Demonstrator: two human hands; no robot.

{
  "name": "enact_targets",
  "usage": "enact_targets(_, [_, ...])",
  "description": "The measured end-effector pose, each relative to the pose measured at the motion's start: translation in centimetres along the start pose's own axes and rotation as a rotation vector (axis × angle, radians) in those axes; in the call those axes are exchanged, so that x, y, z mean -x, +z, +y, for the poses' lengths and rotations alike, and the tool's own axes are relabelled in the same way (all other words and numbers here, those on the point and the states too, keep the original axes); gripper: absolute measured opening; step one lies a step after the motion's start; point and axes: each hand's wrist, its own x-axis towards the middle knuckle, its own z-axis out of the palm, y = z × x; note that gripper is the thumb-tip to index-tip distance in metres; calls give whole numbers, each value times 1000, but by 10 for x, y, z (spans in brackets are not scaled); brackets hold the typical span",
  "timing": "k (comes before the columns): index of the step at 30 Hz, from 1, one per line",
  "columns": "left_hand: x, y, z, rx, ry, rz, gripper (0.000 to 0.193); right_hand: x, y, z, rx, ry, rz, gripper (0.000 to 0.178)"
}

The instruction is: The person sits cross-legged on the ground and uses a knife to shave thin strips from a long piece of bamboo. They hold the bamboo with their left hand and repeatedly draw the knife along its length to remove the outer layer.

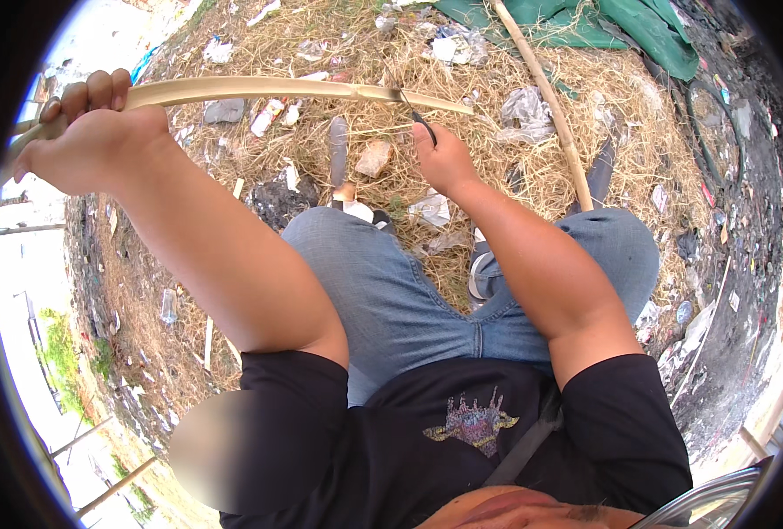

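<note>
A long, pale split-bamboo strip (250, 88) runs across the far part of the view, slightly bowed, with a node near its right end. My left hand (100, 132) is closed round its left end, fingers curled over the top. My right hand (445, 159) is closed on a thin, dark-bladed knife (420, 121); its handle is mostly hidden in the fist. The blade meets the strip to the right of the node, and the strip's tip sticks out beyond it. Below the strip, a broad grey blade with a wooden handle (338, 150) lies near my left shoe.
Dry straw (391, 53) and scattered litter cover the ground. A bamboo pole (546, 93) slants down to my right knee. Green sheeting (647, 40) lies at the far right, near a black hoop (718, 132). A pale brick-like chunk (374, 159) lies between my feet.
</note>
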Motion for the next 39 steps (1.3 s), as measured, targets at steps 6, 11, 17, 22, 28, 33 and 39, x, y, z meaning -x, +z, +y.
enact_targets(6, [0, -1, 3, 3, 6, 7, 62, 12, -5, -20, -189, -173, -138, 54])
enact_targets(11, [-7, -11, -4, -35, -9, -19, 59, 12, -6, -16, -154, -182, -204, 54])
enact_targets(17, [-7, -13, -1, -73, -26, 153, 63, 23, 7, -27, -157, -194, -145, 54])
enact_targets(22, [2, 1, 23, 109, -2, 256, 40, 34, 2, -42, -286, -222, -115, 53])
enact_targets(28, [20, 22, 11, -165, -10, 292, 70, 30, 14, -25, -314, -253, -87, 51])
enact_targets(33, [15, 14, 4, -236, -5, 371, 70, 36, 8, -44, -183, -232, -106, 46])
enact_targets(39, [21, 17, 6, -202, -14, 369, 70, 10, -16, -42, -80, -258, -157, 50])
